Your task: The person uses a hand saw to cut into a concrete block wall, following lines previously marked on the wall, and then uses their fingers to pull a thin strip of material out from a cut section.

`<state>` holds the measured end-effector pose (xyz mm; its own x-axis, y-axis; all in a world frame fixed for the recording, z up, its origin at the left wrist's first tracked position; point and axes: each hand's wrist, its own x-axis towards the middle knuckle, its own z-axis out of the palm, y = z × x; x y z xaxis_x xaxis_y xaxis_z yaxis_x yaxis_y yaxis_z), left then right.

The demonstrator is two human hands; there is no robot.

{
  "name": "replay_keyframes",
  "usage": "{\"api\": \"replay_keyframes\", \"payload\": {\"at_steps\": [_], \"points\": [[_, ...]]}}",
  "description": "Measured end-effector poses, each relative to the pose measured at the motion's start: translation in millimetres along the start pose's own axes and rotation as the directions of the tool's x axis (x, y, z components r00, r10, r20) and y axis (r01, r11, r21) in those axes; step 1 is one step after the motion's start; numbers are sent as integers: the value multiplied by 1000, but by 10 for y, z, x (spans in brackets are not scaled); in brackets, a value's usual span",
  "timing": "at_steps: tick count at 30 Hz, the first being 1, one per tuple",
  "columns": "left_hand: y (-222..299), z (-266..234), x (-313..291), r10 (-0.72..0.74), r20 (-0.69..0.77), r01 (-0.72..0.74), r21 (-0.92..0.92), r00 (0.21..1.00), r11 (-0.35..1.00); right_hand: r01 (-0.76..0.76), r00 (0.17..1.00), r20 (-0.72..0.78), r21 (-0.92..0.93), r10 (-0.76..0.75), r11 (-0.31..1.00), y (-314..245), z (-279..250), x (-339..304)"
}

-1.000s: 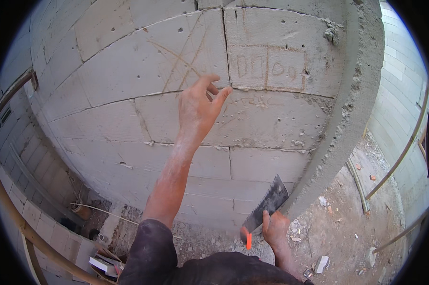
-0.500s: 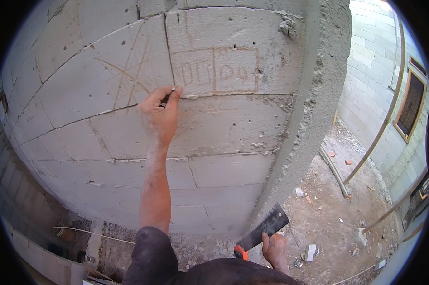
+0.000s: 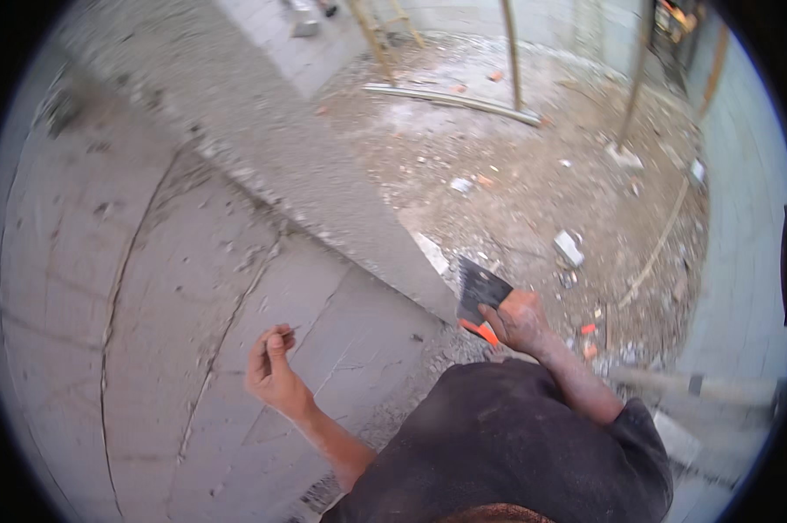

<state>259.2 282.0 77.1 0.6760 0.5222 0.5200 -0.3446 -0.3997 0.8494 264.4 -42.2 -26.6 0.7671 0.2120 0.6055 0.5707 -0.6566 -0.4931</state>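
My left hand is raised in front of the pale block wall, thumb and fingers pinched together. A small, thin, nail-like piece pokes out between the fingertips; its exact kind is too small to tell. On the right, my right hand grips a hand saw with a wide black blade. Its toothed edge faces left, and the orange part of its handle shows below the fingers. The saw is close to the lower end of the rough wall edge.
A rough concrete edge runs diagonally down to the saw. Beyond it lies dirt ground with rubble, a white block piece and a long pole. Upright wooden props stand farther back.
My view has swung right and down. My left hand has come away from the marked wall, still pinching the small piece. My right hand, with the saw, now appears higher in view.
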Motion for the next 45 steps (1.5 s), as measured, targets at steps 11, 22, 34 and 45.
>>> {"api": "replay_keyframes", "payload": {"at_steps": [11, 22, 34, 45], "points": [[-1908, 765, -1742, -572, 804, 459, 574, -162, 678, -825, 548, -594, -269, 589, 496, -693, -368, -1757], [-1287, 2003, -2501, -362, 846, 230, 471, -391, 852, -992, -113, -923, 122, 367, 2, -1200, -1198, -3603], [-429, 2697, -5498, -272, 585, -13, 409, -764, 913, -937, -325, -918, 279, 228, -212, -1388, -2154, -4870], [316, 2933, -8054, -32, 605, -194, -205, -795, 959, -758, -548, -828, 553, -120, -345, -2534, -1985, -5109]]}}
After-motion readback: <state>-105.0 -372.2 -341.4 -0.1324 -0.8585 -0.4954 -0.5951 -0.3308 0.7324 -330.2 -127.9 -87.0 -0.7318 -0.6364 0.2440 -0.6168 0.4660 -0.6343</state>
